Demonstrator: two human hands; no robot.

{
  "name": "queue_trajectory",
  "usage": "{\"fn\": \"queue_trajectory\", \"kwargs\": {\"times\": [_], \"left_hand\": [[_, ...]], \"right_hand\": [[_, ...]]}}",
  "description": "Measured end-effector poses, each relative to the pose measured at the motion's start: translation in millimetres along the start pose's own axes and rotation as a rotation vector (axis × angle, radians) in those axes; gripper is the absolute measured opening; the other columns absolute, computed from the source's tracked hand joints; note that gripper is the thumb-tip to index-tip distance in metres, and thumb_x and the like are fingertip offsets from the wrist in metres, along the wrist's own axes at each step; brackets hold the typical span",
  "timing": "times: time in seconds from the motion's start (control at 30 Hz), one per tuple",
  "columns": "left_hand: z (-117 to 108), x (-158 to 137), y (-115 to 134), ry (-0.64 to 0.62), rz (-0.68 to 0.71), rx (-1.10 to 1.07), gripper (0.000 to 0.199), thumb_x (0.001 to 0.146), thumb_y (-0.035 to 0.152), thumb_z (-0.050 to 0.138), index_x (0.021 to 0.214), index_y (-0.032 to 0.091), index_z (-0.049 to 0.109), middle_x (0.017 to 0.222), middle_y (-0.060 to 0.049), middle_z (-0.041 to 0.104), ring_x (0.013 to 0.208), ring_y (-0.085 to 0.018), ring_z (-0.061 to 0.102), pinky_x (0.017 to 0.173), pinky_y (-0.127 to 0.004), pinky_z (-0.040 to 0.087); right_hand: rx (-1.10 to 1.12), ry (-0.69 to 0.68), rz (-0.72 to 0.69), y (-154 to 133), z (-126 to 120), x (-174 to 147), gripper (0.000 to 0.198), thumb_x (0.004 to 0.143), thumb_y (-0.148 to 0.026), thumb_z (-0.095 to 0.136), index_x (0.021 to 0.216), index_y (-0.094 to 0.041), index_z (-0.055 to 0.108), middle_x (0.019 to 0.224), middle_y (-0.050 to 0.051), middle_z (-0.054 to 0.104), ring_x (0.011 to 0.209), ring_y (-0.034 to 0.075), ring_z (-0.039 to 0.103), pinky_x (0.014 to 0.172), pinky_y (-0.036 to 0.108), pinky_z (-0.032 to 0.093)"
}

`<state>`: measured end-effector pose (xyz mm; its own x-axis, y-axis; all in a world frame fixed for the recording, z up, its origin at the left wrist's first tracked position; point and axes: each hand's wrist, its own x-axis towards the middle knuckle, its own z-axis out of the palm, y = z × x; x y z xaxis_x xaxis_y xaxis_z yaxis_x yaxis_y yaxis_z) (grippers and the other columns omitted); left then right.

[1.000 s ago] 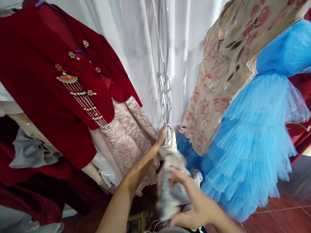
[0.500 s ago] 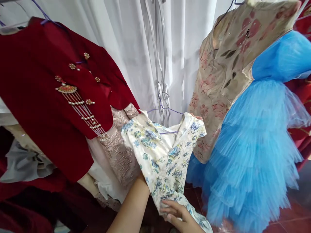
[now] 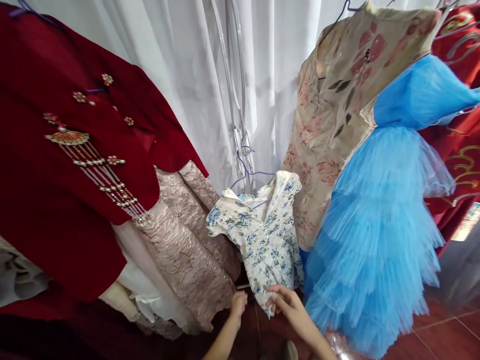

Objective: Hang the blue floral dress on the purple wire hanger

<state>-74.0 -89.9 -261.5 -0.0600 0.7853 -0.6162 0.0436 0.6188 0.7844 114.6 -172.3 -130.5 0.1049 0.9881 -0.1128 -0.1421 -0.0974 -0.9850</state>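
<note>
A white short-sleeved dress point(image 3: 272, 240) with blue and green flowers hangs from a purple wire hanger point(image 3: 245, 172) in the middle of the head view. My right hand point(image 3: 287, 304) pinches the lower edge of this floral dress between thumb and fingers. To the left, my left hand point(image 3: 238, 303) is low and closed, apart from the floral dress and close to the hem of a pink brocade skirt point(image 3: 187, 250). Its fingers are curled, and whatever may be inside them is hidden.
A dark red jacket point(image 3: 75, 175) with a beaded ornament hangs at left. On the right are a beige floral garment point(image 3: 318, 130) and a blue tiered tulle dress point(image 3: 375, 225). White curtains point(image 3: 180, 75) and a metal stand point(image 3: 240, 75) are behind. Red tiles point(image 3: 438, 325) cover the floor.
My left hand has come down from behind the floral dress, which now hangs from the stand. My right hand stays at its lower part. The view has shifted slightly right.
</note>
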Motion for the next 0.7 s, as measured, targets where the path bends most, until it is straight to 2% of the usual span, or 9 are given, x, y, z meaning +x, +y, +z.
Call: {"fn": "queue_trajectory", "kwargs": {"times": [0.07,0.13,0.2,0.27,0.37,0.5,0.6,0.7], "left_hand": [[-17.9,-9.2,-36.9,-0.013,-0.15,0.015,0.018,0.08,0.035,0.074,0.079,0.018,0.066,0.078,-0.005,0.072,0.079,-0.024,0.073,0.065,-0.032,0.054],[-34.6,-21.1,-71.0,-0.056,-0.282,0.015,0.016,0.064,0.03,0.075,0.064,0.021,0.061,0.067,-0.006,0.071,0.071,-0.027,0.073,0.057,-0.029,0.049],[-46.7,-30.5,-94.4,-0.095,-0.344,-0.005,0.013,0.057,0.029,0.072,0.06,0.021,0.062,0.067,-0.007,0.072,0.067,-0.026,0.072,0.055,-0.027,0.046],[-53.7,-33.4,-104.4,-0.1,-0.323,-0.039,0.013,0.055,0.03,0.071,0.062,0.021,0.064,0.07,-0.008,0.073,0.065,-0.022,0.07,0.054,-0.025,0.044],[-58.4,-28.3,-101.4,-0.063,-0.211,-0.106,0.016,0.056,0.035,0.07,0.065,0.023,0.066,0.072,-0.006,0.072,0.069,-0.021,0.069,0.055,-0.023,0.041],[-56.4,-22.9,-88.4,-0.051,-0.121,-0.118,0.025,0.057,0.042,0.073,0.069,0.023,0.065,0.074,-0.006,0.073,0.072,-0.022,0.07,0.057,-0.023,0.041],[-44.0,-22.5,-76.5,-0.073,-0.101,-0.074,0.026,0.058,0.042,0.074,0.068,0.021,0.063,0.07,-0.005,0.071,0.066,-0.02,0.068,0.056,-0.022,0.037],[-21.6,-21.1,-58.3,-0.118,-0.036,-0.041,0.024,0.062,0.041,0.072,0.07,0.02,0.063,0.071,-0.004,0.071,0.063,-0.017,0.065,0.057,-0.022,0.036]], "right_hand": [[-0.075,0.069,-0.034,-10.9,-7.6,31.8,0.063,0.079,-0.074,0.065,0.104,-0.016,0.069,0.074,0.006,0.072,0.065,0.022,0.064,0.064,0.034,0.049],[-0.151,0.17,-0.109,-26.8,-11.6,70.5,0.066,0.073,-0.077,0.065,0.097,-0.015,0.067,0.069,0.006,0.069,0.061,0.022,0.062,0.062,0.034,0.048],[-0.22,0.29,-0.155,-43.3,-11.1,110.3,0.067,0.074,-0.077,0.059,0.098,-0.015,0.063,0.069,0.008,0.069,0.059,0.023,0.062,0.058,0.033,0.047],[-0.317,0.38,-0.18,-57.1,-7.0,145.1,0.063,0.077,-0.071,0.056,0.104,-0.014,0.061,0.07,0.007,0.069,0.062,0.023,0.063,0.059,0.032,0.046],[-0.406,0.454,-0.194,-69.5,2.0,179.4,0.053,0.076,-0.062,0.059,0.101,-0.015,0.062,0.066,0.005,0.065,0.064,0.024,0.062,0.058,0.029,0.041],[-0.503,0.491,-0.199,-72.2,10.5,193.0,0.038,0.08,-0.055,0.055,0.083,-0.018,0.063,0.06,0.005,0.062,0.055,0.021,0.055,0.053,0.028,0.029],[-0.545,0.497,-0.189,-70.0,11.4,191.5,0.035,0.082,-0.052,0.052,0.078,-0.019,0.062,0.061,0.006,0.064,0.054,0.021,0.055,0.053,0.028,0.029],[-0.569,0.507,-0.168,-70.9,9.3,191.8,0.037,0.083,-0.054,0.055,0.083,-0.018,0.064,0.067,0.007,0.068,0.06,0.022,0.06,0.055,0.028,0.032]]}}
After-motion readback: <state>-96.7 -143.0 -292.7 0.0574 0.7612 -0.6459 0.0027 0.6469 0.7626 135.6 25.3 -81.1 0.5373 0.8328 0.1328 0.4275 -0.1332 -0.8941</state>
